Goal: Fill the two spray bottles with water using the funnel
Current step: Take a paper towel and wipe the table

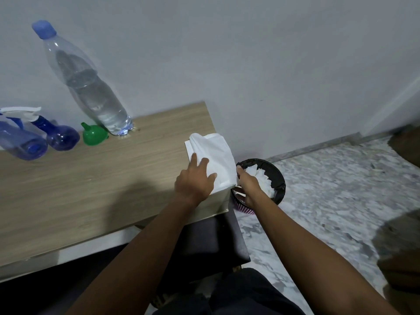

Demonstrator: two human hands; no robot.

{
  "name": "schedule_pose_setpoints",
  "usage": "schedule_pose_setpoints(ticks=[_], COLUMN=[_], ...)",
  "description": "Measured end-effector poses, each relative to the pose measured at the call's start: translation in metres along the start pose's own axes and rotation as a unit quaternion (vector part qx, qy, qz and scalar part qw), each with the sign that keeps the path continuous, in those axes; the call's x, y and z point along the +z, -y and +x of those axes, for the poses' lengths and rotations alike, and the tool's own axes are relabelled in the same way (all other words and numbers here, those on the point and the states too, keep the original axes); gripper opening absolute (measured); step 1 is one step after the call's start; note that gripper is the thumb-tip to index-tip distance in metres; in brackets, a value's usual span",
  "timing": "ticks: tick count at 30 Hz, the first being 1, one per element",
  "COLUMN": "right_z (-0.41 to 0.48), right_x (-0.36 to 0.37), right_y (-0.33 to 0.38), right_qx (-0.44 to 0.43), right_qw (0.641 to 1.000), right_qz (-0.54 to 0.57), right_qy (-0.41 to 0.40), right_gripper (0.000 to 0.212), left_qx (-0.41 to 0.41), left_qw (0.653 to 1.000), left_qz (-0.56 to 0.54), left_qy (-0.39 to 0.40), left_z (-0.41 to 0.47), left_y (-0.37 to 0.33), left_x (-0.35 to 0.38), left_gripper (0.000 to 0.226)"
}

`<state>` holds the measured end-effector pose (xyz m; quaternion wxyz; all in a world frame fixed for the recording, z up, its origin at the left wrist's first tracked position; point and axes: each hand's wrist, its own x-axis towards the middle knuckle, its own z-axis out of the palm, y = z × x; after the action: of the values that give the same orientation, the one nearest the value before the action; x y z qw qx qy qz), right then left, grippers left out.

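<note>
Spray bottles [62, 137] sit at the table's [91, 189] far left, one cut off by the frame edge. A green funnel [94, 135] lies beside the water bottle [91, 87]. The left hand [195, 180] presses spread fingers on a white tissue [218, 155]. The right hand [248, 185] is over the bin [278, 178], its fingertips hidden, so I cannot tell its grip.

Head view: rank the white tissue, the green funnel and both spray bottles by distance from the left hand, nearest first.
1. White tissue: under the left hand, at the table's right corner.
2. Green funnel: at the back, well to the left.
3. Spray bottle beside the funnel: further left.
4. Spray bottle at the left edge: farthest.
</note>
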<state>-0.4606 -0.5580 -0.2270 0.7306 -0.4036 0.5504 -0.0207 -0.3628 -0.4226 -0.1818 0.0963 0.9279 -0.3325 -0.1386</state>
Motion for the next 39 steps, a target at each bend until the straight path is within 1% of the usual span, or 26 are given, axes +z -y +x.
schedule_pose_setpoints(ticks=[2,4,5,7,9,10,11,13,14,16,17,19,23,24,26,27,29,30,32,35,37,39], right_z=[-0.001,-0.001,-0.002,-0.005,-0.008,-0.008,-0.007,-0.006,-0.007,-0.013,-0.015,-0.02,-0.033,-0.034,-0.034,-0.033,-0.033,-0.033,-0.033,-0.035,-0.035,-0.03], right_x=[-0.001,-0.001,0.0,0.004,0.009,0.011,0.014,0.018,0.019,0.024,0.026,0.03,0.038,0.041,0.045,0.048,0.053,0.055,0.053,0.046,0.041,0.038], right_y=[0.0,-0.002,-0.003,-0.002,0.002,0.003,0.002,-0.001,-0.003,-0.007,-0.009,-0.012,-0.004,-0.001,0.004,0.005,0.009,0.011,0.013,0.01,0.007,0.004], right_qx=[-0.006,-0.041,-0.075,-0.169,-0.257,-0.294,-0.325,-0.379,-0.397,-0.434,-0.448,-0.458,-0.426,-0.425,-0.422,-0.41,-0.38,-0.368,-0.357,-0.359,-0.355,-0.34], right_qw=[1.0,0.999,0.997,0.984,0.965,0.955,0.942,0.901,0.879,0.837,0.824,0.819,0.865,0.868,0.87,0.879,0.899,0.903,0.897,0.861,0.841,0.835], right_qz=[0.011,0.017,0.019,0.033,0.021,-0.013,-0.073,-0.201,-0.252,-0.319,-0.335,-0.336,-0.263,-0.256,-0.254,-0.242,-0.216,-0.22,-0.252,-0.328,-0.367,-0.391], right_qy=[0.007,-0.003,-0.013,-0.041,-0.041,-0.032,-0.031,-0.063,-0.081,-0.092,-0.089,-0.075,-0.03,-0.024,-0.013,-0.004,0.004,-0.007,-0.057,-0.152,-0.18,-0.186], right_gripper=[0.032,0.036,0.037,0.024,0.018,0.017,0.017,0.015,0.014,0.012,0.012,0.011,0.009,0.008,0.012,0.012,0.007,0.003,0.008,0.022,0.029,0.035], left_qx=[0.007,0.015,0.018,0.021,0.027,0.029,0.035,0.036,0.027,0.014,0.017,0.018,-0.024,-0.03,-0.024,-0.017,-0.01,-0.01,-0.008,0.023,0.055,0.08], left_qw=[1.0,0.999,0.998,0.999,1.0,0.999,0.998,0.995,0.994,0.99,0.988,0.981,0.957,0.953,0.951,0.952,0.954,0.955,0.958,0.971,0.976,0.979], left_qz=[0.018,0.035,0.037,0.024,-0.005,-0.023,-0.043,-0.077,-0.093,-0.124,-0.134,-0.161,-0.242,-0.252,-0.261,-0.263,-0.259,-0.258,-0.258,-0.218,-0.185,-0.16], left_qy=[0.02,0.037,0.039,0.028,0.008,-0.006,-0.024,-0.052,-0.053,-0.064,-0.078,-0.105,-0.16,-0.166,-0.164,-0.159,-0.15,-0.145,-0.128,-0.1,-0.099,-0.101], left_z=[-0.001,-0.001,-0.001,0.0,-0.002,-0.003,-0.004,-0.006,-0.007,-0.007,-0.007,-0.006,-0.004,-0.002,0.0,0.0,0.001,0.001,0.001,-0.001,-0.002,-0.001], left_y=[-0.004,-0.005,-0.004,0.0,0.006,0.009,0.012,0.016,0.017,0.019,0.021,0.023,0.028,0.03,0.033,0.034,0.036,0.037,0.036,0.032,0.028,0.021], left_x=[-0.002,-0.001,-0.001,0.001,0.0,-0.001,-0.001,-0.002,-0.003,-0.005,-0.005,-0.005,-0.012,-0.014,-0.015,-0.014,-0.014,-0.013,-0.012,-0.007,-0.003,0.0], left_gripper=[0.054,0.052,0.05,0.048,0.049,0.047,0.042,0.035,0.035,0.036,0.037,0.037,0.043,0.043,0.038,0.034,0.032,0.034,0.041,0.048,0.051,0.055])
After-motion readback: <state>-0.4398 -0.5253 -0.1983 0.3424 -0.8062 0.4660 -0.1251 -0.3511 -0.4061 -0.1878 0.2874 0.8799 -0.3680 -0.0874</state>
